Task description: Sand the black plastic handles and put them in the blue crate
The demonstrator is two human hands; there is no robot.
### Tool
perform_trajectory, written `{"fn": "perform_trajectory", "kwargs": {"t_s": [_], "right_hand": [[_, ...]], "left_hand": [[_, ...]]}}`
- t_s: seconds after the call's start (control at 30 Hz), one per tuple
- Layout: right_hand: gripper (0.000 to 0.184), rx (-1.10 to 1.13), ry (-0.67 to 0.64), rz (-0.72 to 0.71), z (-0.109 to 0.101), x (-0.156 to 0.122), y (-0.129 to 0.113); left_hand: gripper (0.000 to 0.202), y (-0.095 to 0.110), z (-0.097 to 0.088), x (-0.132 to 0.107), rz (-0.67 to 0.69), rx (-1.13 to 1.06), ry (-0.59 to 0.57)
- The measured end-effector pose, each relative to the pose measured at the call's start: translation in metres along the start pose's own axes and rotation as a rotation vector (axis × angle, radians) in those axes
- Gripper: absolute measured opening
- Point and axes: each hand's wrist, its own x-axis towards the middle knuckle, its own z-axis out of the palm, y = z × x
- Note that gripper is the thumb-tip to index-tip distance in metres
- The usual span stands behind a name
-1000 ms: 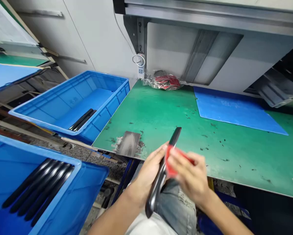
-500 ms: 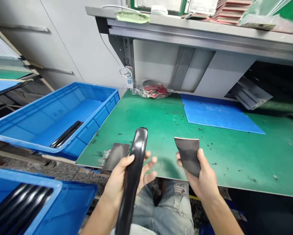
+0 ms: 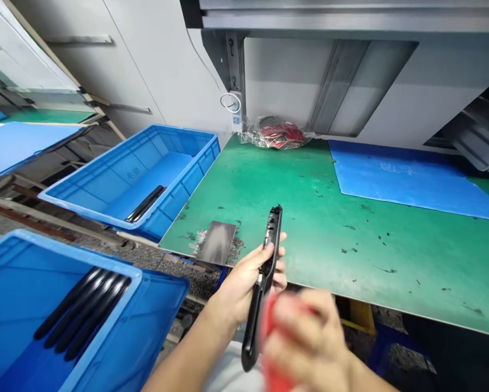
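1. Centrally, the person's left hand [image 3: 244,277] is closed around a long black plastic strip [image 3: 273,231], thumb on the near side and fingers behind. It holds the strip edge-up and tilted away over the front edge of the green bench [image 3: 350,218].
2. The right hand [image 3: 305,343], blurred by motion, is folded over a red sheet [image 3: 269,321] pressed against the strip's lower half, just above the person's lap.
3. Judging from this, the rubbing goes best with a firm left grip near the strip's middle. The sheet should lie flat to the surface, with even strokes along the length rather than across it.
4. The strip is slim, glossy and slightly curved. Its far end shows small ribs or clips on the inner face, and its near end is rounded.
5. A grey abrasive piece [image 3: 217,242] lies at the bench's front left corner, apart from both hands.
6. To the left, the near crate [image 3: 158,305] holds several spare strips [image 3: 81,313], and the far crate [image 3: 175,196] holds a couple more.
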Motion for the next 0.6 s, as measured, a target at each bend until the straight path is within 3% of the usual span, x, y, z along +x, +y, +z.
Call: {"fn": "perform_trajectory", "kwargs": {"t_s": [0.17,0.27,0.33,0.37,0.4,0.47,0.53,0.6], "right_hand": [[0.044,-0.324,-0.147,-0.454,0.004,0.016,-0.011],[0.031,-0.324,-0.200,-0.648,0.000,0.033,-0.001],[0.033,-0.373,-0.086,-0.544,-0.010,0.052,0.019],[0.036,-0.457,-0.058,-0.371,-0.017,0.062,0.029],[0.034,-0.558,-0.102,-0.138,-0.025,0.072,0.039],[0.031,-0.566,-0.253,0.036,-0.039,0.082,0.049],[0.032,-0.383,-0.280,0.118,-0.044,0.079,0.044],[0.034,-0.076,-0.123,0.238,-0.038,0.065,0.031]], "left_hand": [[0.039,-0.002,-0.001,-0.003,-0.057,0.098,0.012],[0.039,-0.005,-0.010,-0.006,-0.072,0.119,-0.022],[0.035,-0.006,-0.020,-0.011,-0.090,0.197,-0.106],[0.036,-0.006,-0.025,-0.014,-0.127,0.257,-0.174],[0.040,-0.005,-0.028,-0.018,-0.167,0.308,-0.250],[0.048,0.001,-0.030,-0.025,-0.190,0.360,-0.341],[0.045,0.010,-0.025,-0.030,-0.004,0.320,-0.256],[0.041,0.023,-0.014,-0.030,0.198,0.228,-0.124]]}}
